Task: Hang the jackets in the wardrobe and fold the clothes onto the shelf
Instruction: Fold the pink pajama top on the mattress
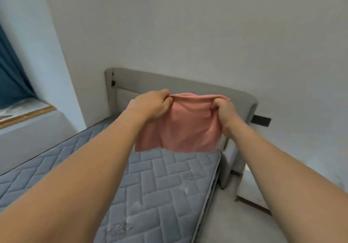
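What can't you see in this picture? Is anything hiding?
1. Head view: the pink cloth hangs bunched from the left hand and right hand, so what garment it is stays unclear.
2. The wardrobe and shelf lie outside the frame.
3. The small dark thing on the headboard is too small to name.
4. The blue curtain is cut off by the left edge.

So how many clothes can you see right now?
1. A pink garment hangs above the grey mattress, pinched at its top edge by the left hand and right hand. Others may lie out of view.
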